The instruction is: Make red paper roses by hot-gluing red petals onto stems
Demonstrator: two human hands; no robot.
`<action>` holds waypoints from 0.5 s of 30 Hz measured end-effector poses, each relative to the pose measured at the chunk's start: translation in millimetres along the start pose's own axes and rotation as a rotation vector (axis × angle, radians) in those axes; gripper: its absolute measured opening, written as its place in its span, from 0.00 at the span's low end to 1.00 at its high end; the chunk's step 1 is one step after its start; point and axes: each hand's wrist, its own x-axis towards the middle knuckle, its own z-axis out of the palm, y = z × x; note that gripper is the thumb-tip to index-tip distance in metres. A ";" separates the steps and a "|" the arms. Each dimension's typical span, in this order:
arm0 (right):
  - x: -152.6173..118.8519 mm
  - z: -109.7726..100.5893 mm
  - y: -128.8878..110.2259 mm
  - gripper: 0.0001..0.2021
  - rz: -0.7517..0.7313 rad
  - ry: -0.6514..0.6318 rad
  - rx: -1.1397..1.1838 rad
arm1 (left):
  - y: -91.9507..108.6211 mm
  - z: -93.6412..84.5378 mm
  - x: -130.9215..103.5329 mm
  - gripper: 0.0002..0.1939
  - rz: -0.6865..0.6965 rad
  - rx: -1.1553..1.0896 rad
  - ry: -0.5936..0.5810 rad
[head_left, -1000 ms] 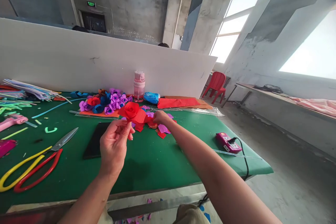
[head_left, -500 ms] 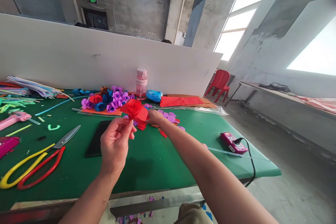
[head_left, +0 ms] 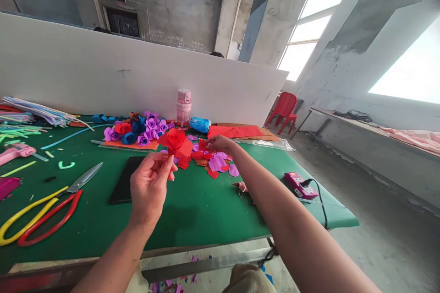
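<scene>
My left hand (head_left: 149,183) is closed in a pinch under a red paper rose (head_left: 174,141), holding it up above the table. Farther off and to the right, my right hand (head_left: 220,143) reaches over a pile of loose petals (head_left: 217,163) in purple, red and orange-brown. Its fingertips are together on a red paper petal (head_left: 202,145) at the pile's far left side. Partly hidden beside my right forearm lies a pink glue gun (head_left: 242,187), its nozzle pointing left.
Large scissors (head_left: 74,192) with yellow and red handles lie at left, beside a black flat slab (head_left: 120,183). Finished paper flowers (head_left: 151,128), a pink bottle (head_left: 184,107) and a blue packet (head_left: 200,124) stand along the white partition (head_left: 223,87). A pink power socket (head_left: 299,185) sits at right.
My right hand has moved from beside the rose to the petal pile, rightward, and now has a red petal at its fingertips. My left hand keeps the rose in nearly the same place.
</scene>
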 end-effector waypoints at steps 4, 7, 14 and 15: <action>0.7 5.5 -7.2 0.08 0.035 0.086 -0.085 | -1.5 -1.0 2.4 0.05 0.015 -0.012 0.027; 5.2 25.6 -27.6 0.08 -0.026 0.099 -0.113 | -3.1 -1.0 4.0 0.05 0.014 -0.003 0.041; 16.0 78.4 -77.0 0.10 -0.099 -0.065 -0.128 | -2.5 -0.5 3.4 0.04 0.004 0.026 0.042; 17.1 81.2 -78.6 0.11 -0.090 -0.066 -0.125 | -2.2 -0.3 3.2 0.04 0.001 0.029 0.038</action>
